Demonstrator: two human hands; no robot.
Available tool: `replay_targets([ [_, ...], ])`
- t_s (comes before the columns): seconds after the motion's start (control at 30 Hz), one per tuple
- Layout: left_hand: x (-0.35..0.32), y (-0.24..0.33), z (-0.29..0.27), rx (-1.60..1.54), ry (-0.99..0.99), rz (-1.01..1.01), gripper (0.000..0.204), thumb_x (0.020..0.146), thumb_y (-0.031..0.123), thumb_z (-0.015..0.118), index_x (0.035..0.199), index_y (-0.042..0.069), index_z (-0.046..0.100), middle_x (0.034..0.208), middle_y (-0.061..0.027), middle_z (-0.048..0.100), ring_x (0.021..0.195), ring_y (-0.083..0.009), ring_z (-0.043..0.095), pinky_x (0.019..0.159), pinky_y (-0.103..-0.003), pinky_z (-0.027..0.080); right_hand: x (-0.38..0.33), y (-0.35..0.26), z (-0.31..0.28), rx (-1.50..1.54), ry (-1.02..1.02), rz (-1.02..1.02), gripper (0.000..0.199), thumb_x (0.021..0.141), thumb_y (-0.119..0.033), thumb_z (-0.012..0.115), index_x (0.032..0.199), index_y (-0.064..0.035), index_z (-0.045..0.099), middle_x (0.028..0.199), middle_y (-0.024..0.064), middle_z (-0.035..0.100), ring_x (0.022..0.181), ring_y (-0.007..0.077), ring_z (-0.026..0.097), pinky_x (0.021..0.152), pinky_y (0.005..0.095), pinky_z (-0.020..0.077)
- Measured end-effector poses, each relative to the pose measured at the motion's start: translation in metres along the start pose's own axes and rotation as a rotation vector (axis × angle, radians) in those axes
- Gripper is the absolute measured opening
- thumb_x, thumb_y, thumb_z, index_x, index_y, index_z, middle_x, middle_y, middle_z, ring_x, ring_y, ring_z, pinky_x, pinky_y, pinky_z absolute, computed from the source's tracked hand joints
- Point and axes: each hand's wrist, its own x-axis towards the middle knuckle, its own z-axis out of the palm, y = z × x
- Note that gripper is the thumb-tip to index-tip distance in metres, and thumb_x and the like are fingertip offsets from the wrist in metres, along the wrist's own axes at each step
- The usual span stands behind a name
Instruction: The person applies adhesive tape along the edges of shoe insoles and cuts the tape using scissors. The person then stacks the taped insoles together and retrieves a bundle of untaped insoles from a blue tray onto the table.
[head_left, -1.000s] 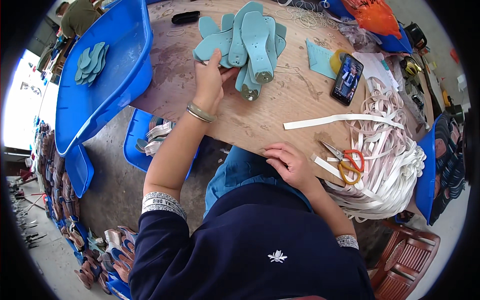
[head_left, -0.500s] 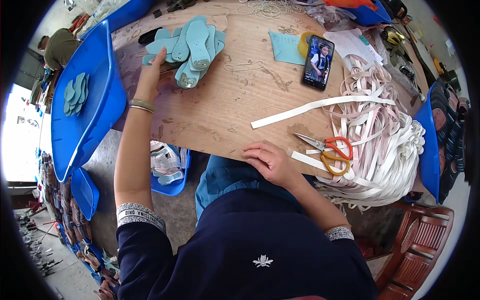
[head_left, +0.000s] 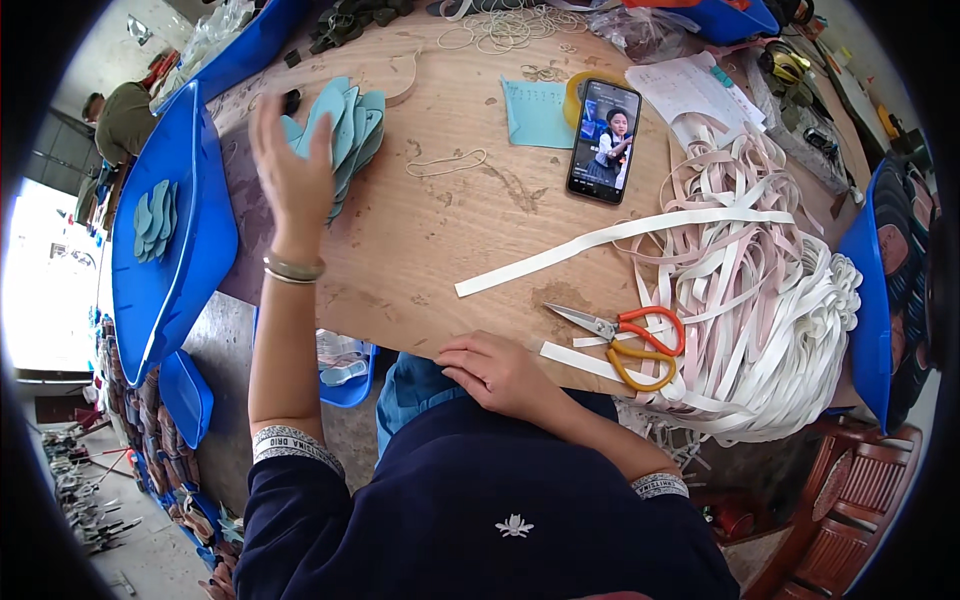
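My left hand [head_left: 292, 175] is raised over the left part of the table, its fingers and thumb spread and a bracelet on the wrist. It holds nothing and partly hides a pile of light-blue insole-shaped pieces [head_left: 352, 135]. My right hand [head_left: 500, 372] rests at the table's near edge, fingers lightly bent and nothing visible in them. Beyond it lie scissors [head_left: 612, 335] with one red and one orange handle, their blades slightly apart. White strips lie by the scissors, one long strip [head_left: 560, 258] reaching left across the wood.
A heap of white and pink straps [head_left: 745, 300] covers the table's right side. A phone [head_left: 604, 142] showing a video leans near a yellow tape roll and a blue sheet [head_left: 535, 112]. Blue basins [head_left: 190, 290] stand at left and right. Another person [head_left: 125, 122] is at the far left.
My left hand has let go of the light-blue pieces and opened in front of them. The pile sits differently. My right hand stays at the table edge while the whole view has shifted slightly.
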Motion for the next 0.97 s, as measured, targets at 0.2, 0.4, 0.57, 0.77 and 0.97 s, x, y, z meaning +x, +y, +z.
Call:
replay_targets([
  [0.2, -0.034, 0.115, 0.103, -0.133, -0.539, 0.542, 0.044, 0.099, 0.038, 0.051, 0.128, 0.006, 0.06, 0.144, -0.0103, 0.052, 0.138, -0.0252, 0.042, 0.117, -0.045, 0.028, 0.0, -0.002, 0.001, 0.011, -0.019, -0.009, 0.012, 0.087, -0.007, 0.067, 0.099, -0.0038, 0.071, 0.104, 0.0061, 0.068, 0.085, 0.0228, 0.065, 0.076, 0.03, 0.0516],
  [0.4, -0.051, 0.105, 0.13, 0.054, -0.763, 0.363, 0.046, 0.099, 0.044, 0.048, 0.12, 0.005, 0.062, 0.137, -0.0113, 0.055, 0.135, -0.0273, 0.045, 0.113, -0.054, 0.03, 0.001, -0.001, -0.003, 0.037, -0.013, 0.023, 0.012, 0.087, -0.007, 0.067, 0.098, -0.0038, 0.07, 0.1, 0.0064, 0.069, 0.084, 0.0232, 0.065, 0.075, 0.0301, 0.0517],
  [0.57, -0.058, 0.088, 0.128, 0.028, -0.792, 0.251, 0.046, 0.099, 0.046, 0.048, 0.114, 0.005, 0.063, 0.13, -0.0115, 0.058, 0.129, -0.0288, 0.049, 0.107, -0.054, 0.034, 0.001, 0.0, 0.0, 0.007, -0.035, 0.021, 0.011, 0.088, -0.008, 0.066, 0.097, -0.0039, 0.069, 0.099, 0.0063, 0.069, 0.083, 0.0239, 0.065, 0.075, 0.0308, 0.0517],
  [0.77, -0.059, 0.08, 0.128, -0.019, -0.781, 0.212, 0.044, 0.099, 0.044, 0.049, 0.117, 0.006, 0.062, 0.133, -0.0098, 0.058, 0.128, -0.0266, 0.05, 0.102, -0.046, 0.038, 0.004, 0.0, 0.002, -0.014, -0.053, 0.038, 0.01, 0.088, -0.009, 0.065, 0.097, -0.0039, 0.068, 0.098, 0.0065, 0.068, 0.083, 0.0246, 0.065, 0.075, 0.0317, 0.0516],
  [0.97, -0.045, 0.082, 0.122, 0.012, -0.95, 0.209, 0.045, 0.099, 0.043, 0.048, 0.12, 0.006, 0.062, 0.137, -0.0107, 0.057, 0.13, -0.0238, 0.049, 0.101, -0.042, 0.04, 0.005, -0.002, 0.004, -0.024, -0.059, 0.058, 0.01, 0.088, -0.008, 0.065, 0.097, -0.0038, 0.068, 0.097, 0.0069, 0.068, 0.082, 0.0248, 0.065, 0.075, 0.0319, 0.0516],
])
